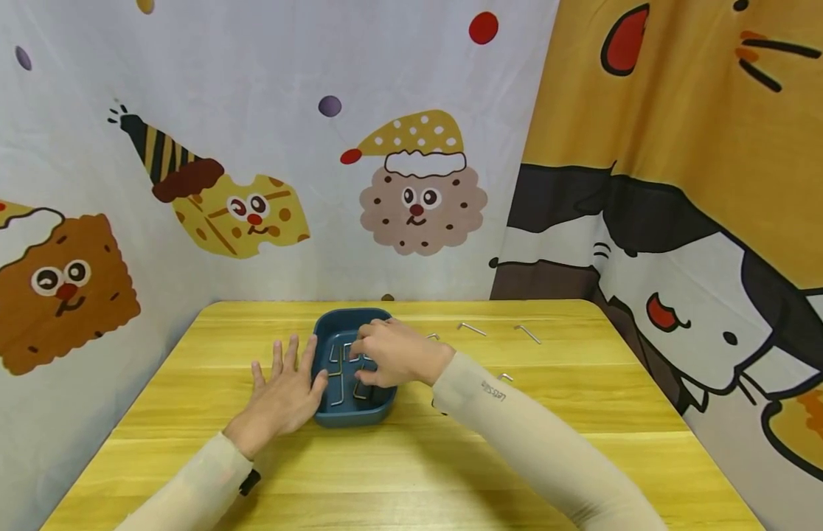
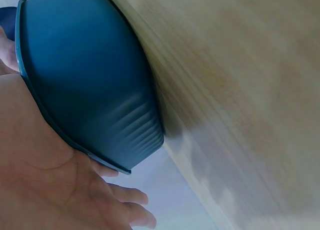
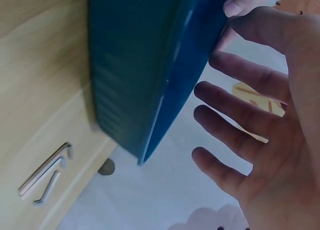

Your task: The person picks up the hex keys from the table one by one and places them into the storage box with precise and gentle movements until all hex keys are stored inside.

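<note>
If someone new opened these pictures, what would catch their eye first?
Probably the white cloth backdrop at the back, printed with cartoon food faces. Next, the blue rounded-rectangular tray on the yellow wood-grain tabletop, with bent metal rods inside, the person's left hand spread at its left edge and right hand over its right part. Thin silver L-shaped rods also lie on the tabletop, right of the tray.

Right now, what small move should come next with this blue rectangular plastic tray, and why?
Probably move the right hand toward the silver L-shaped metal rods on the yellow wooden table. Similar rods lie in the blue plastic tray, the right hand looks empty in its wrist view, and the left hand rests against the tray, perhaps steadying it.
</note>
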`<state>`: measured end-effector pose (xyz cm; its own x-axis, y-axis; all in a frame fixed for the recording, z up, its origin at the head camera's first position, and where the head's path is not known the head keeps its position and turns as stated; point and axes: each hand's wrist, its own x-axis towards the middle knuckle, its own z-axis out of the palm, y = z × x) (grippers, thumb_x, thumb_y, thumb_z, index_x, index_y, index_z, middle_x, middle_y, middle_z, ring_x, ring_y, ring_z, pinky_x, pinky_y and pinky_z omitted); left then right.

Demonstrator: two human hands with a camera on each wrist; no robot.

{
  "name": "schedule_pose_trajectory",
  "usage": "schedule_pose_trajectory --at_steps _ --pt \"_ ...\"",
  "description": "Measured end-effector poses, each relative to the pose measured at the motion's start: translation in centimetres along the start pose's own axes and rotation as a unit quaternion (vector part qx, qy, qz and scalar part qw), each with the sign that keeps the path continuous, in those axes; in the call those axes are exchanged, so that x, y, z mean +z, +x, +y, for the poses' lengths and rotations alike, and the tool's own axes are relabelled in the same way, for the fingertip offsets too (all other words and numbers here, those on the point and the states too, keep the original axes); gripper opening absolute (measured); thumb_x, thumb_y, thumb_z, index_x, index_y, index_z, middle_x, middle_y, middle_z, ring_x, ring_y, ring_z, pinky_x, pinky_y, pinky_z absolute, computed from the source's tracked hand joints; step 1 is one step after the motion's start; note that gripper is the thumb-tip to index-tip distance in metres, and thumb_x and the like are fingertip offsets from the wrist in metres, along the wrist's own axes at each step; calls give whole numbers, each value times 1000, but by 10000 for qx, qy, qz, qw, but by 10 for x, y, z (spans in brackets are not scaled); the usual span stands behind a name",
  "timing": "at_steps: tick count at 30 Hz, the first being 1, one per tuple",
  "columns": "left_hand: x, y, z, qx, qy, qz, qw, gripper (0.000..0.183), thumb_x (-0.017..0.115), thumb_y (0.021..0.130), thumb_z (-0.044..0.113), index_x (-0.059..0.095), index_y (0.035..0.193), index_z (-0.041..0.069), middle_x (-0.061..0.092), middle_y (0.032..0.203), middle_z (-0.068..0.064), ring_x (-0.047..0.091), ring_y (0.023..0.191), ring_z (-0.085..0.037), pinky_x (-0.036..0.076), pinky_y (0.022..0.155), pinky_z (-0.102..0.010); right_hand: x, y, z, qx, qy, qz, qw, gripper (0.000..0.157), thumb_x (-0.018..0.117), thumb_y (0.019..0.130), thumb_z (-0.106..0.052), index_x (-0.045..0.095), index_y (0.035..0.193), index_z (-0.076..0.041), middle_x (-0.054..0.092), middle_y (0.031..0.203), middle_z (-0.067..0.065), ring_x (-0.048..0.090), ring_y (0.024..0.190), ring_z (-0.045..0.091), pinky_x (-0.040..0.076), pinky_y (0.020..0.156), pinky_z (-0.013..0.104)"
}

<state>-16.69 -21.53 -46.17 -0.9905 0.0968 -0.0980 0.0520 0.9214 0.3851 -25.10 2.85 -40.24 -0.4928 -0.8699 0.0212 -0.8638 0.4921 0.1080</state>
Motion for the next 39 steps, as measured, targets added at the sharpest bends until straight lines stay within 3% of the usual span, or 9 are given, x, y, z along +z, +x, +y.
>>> schedule_pose_trajectory --at_steps 5,15,25,39 --pt "1 -1 0 12 -50 16 10000 82 34 125 54 3 189 13 -7 194 -32 -12 177 -63 -9 131 -96 5 -21 12 -38 369 354 9987 35 80 112 -43 85 138 -21 81 139 3 77 129 25 64 118 50" --pt "1 -2 0 25 -81 27 10000 82 34 125 55 3 189 13 -7 194 -31 -12 178 -63 -9 132 -95 16 -60 35 284 951 592 9933 36 78 112 -37 84 141 -16 76 152 11 72 144 34 57 128 55" --pt "0 -1 0 17 -71 41 10000 82 35 125 53 3 189 14 -6 194 -32 -12 178 -63 -8 132 -95 26 -100 50 507 918 993 9895 40 82 110 -35 81 146 -17 75 153 10 72 144 34 59 125 59" --pt "1 1 1 12 -96 35 9999 80 37 126 49 3 189 14 -8 194 -31 -12 178 -63 -9 131 -96 48 -157 71 1154 1057 1035 9822 46 87 104 -32 81 146 -15 74 154 13 73 140 38 62 119 61"
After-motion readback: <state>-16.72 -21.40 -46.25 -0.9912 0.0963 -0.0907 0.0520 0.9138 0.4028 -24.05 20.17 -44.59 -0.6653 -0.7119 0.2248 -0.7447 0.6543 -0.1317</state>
